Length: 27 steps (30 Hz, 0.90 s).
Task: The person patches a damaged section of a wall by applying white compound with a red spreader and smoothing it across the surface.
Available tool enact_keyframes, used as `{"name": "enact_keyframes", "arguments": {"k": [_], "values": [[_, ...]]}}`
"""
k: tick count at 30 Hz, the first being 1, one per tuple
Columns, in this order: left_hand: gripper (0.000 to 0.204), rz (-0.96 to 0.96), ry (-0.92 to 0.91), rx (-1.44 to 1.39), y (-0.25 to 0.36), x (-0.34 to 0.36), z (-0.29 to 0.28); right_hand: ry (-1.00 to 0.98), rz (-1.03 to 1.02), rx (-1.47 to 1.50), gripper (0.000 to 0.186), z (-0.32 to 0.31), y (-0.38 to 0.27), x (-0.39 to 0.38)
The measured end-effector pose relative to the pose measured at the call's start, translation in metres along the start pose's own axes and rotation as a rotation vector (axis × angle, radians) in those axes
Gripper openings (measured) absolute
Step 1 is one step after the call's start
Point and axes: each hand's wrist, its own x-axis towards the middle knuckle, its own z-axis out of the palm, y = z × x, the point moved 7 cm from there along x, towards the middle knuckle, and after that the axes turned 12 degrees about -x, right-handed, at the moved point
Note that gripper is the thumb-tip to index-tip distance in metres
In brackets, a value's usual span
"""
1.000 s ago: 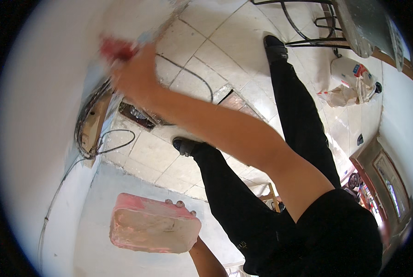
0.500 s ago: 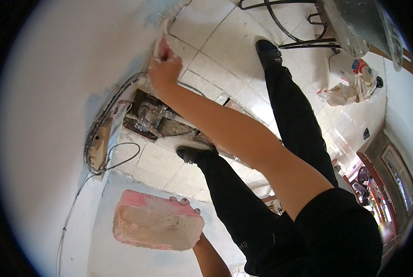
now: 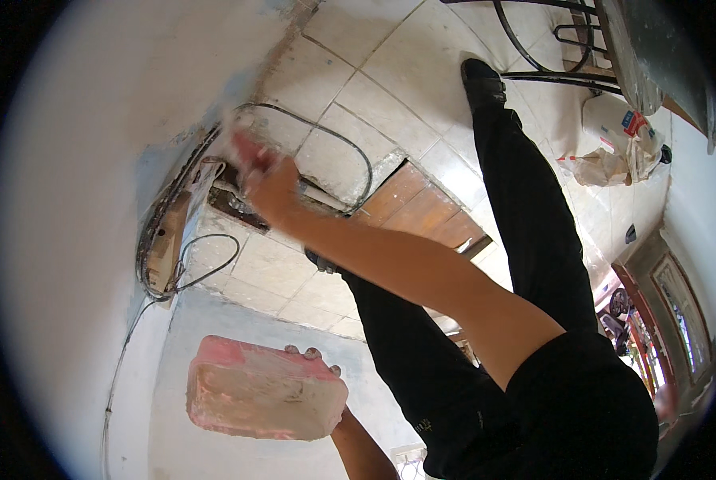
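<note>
At the lower left, my left hand (image 3: 313, 353) grips a pink rectangular tub (image 3: 266, 390) by its side, with the fingertips showing over the rim. The tub's inside is smeared with pale, pasty compound. My right hand (image 3: 271, 174) is closed round a red-handled tool (image 3: 250, 150), close to the blue-and-white wall (image 3: 118, 104). Motion blurs this tool and its pale end, so its exact kind does not show. Below the right hand, a recess (image 3: 238, 210) in the floor is partly hidden by the hand and forearm.
Black cables (image 3: 151, 232) run along the wall's base, and one cable loop (image 3: 366, 164) lies over the tiles. Brown boards (image 3: 418, 204) cover part of the floor opening. My feet stand apart on pale tiles (image 3: 390, 104). A plastic bag (image 3: 610, 164) and a glass-topped table (image 3: 654, 56) are at right.
My right hand has moved toward me along the wall, down and left in the picture, with the red-handled tool. The tub has shifted slightly left and down in the picture, still held.
</note>
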Motion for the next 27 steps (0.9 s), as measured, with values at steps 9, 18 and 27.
{"name": "enact_keyframes", "arguments": {"k": [9, 18, 27], "values": [[0.069, -0.038, -0.003, -0.008, 0.000, 0.005, 0.001, 0.022, -0.045, 0.503, 0.023, -0.011, -0.088, 0.090], [0.069, -0.070, 0.012, 0.022, -0.005, 0.010, 0.005, -0.188, -0.396, -0.143, 0.051, 0.050, -0.098, -0.048], [0.064, -0.043, -0.110, -0.031, -0.017, 0.014, 0.021, 0.020, -0.139, -0.338, 0.050, 0.000, -0.036, -0.006]]}}
